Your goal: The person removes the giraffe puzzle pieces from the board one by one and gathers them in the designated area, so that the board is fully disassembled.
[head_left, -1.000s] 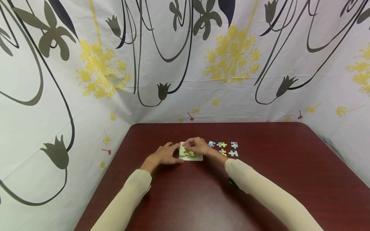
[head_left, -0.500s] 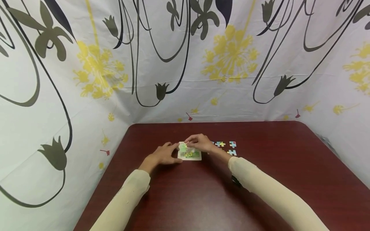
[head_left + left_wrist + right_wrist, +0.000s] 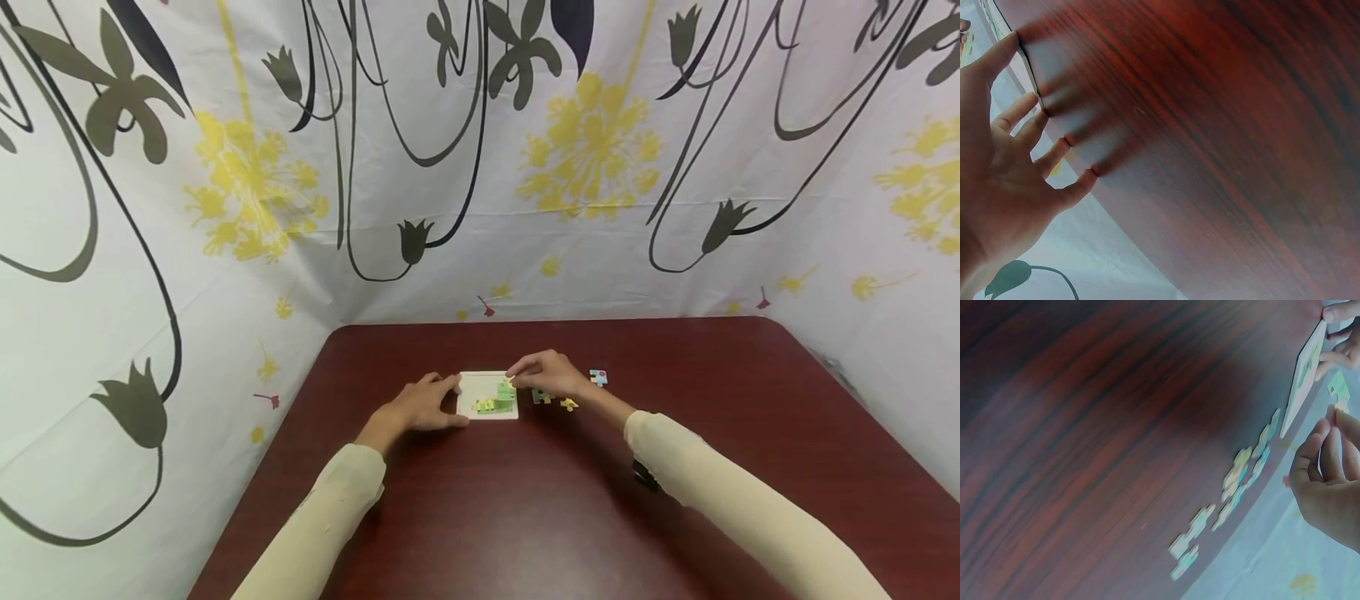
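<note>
A small white puzzle tray (image 3: pixel 472 382) with a green and yellow picture lies on the table. My left hand (image 3: pixel 418 406) rests at its left side, fingers spread and fairly straight; fingertips (image 3: pixel 1036 97) and thumb touch the rim. My right hand (image 3: pixel 553 374) pinches a green jigsaw piece (image 3: pixel 1339 384) between thumb and fingers, raised above the tray's right part. The piece's notched edge shows in the right wrist view. Loose jigsaw pieces (image 3: pixel 1235 478) lie right of the tray, partly hidden by the right hand in the head view.
The dark red wooden table (image 3: pixel 480 500) extends all around. A white cloth (image 3: pixel 450 292) with printed flowers hangs behind it and along both sides. A dark band (image 3: pixel 645 476) shows under the right sleeve.
My right hand has moved right with the pinched green piece, from the tray's upper left to its right side, uncovering more of the tray. My left hand stays at the rim.
</note>
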A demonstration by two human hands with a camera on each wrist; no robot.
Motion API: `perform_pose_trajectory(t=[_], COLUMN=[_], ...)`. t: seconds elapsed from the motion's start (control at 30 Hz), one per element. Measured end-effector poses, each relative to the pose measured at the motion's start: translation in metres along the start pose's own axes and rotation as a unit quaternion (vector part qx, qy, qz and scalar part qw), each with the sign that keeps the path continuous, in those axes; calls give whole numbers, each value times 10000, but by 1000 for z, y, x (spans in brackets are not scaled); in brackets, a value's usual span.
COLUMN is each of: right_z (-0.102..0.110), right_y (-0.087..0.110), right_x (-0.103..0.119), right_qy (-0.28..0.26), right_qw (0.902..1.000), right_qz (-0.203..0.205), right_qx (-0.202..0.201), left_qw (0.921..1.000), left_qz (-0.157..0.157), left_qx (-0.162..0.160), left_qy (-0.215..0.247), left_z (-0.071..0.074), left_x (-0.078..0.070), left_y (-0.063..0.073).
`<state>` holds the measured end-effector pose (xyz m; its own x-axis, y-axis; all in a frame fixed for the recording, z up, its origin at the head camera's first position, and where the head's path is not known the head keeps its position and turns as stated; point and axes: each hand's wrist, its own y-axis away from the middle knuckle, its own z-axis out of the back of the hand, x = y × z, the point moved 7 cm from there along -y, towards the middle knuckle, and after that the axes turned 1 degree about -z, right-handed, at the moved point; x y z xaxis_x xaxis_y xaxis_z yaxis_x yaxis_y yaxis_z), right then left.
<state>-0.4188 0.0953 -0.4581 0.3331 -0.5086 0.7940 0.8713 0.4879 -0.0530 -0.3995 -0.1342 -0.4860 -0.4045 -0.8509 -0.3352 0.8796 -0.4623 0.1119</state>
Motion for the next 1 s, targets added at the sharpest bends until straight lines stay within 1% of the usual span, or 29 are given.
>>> perform_pose_trajectory(t=[0.1,0.23,0.33,0.57,0.7,0.8,0.93,1.0], right_z=[6,11,14,18,17,15,13,12], right_y=[6,13,20,33,39,42,45,47], right_x=[-6,-14,-17,-22,-25,-26,-24,-23], right_qy=[106,223,263,194,194,277,590,741], right_qw=[9999,9996,9995,9996,9995,9996,9978,9965], right_qz=[-33,-158,-167,-181,-231,-105,278,387], right_qx=[-30,-34,-13,-81,-43,21,82,78], left_qw=[10000,10000,10000,10000,10000,10000,9999,9999], left_qz=[-46,-22,-10,5,-17,-34,-58,-53], left_qx=[-9,-48,-72,-75,-54,-45,-62,-72], left_qy=[30,57,39,15,-2,15,55,62], left_z=[0,-1,-1,-1,-1,-1,-1,0], left_x=[0,1,2,2,2,1,0,0], left_y=[0,0,0,-1,-1,-1,-1,-1])
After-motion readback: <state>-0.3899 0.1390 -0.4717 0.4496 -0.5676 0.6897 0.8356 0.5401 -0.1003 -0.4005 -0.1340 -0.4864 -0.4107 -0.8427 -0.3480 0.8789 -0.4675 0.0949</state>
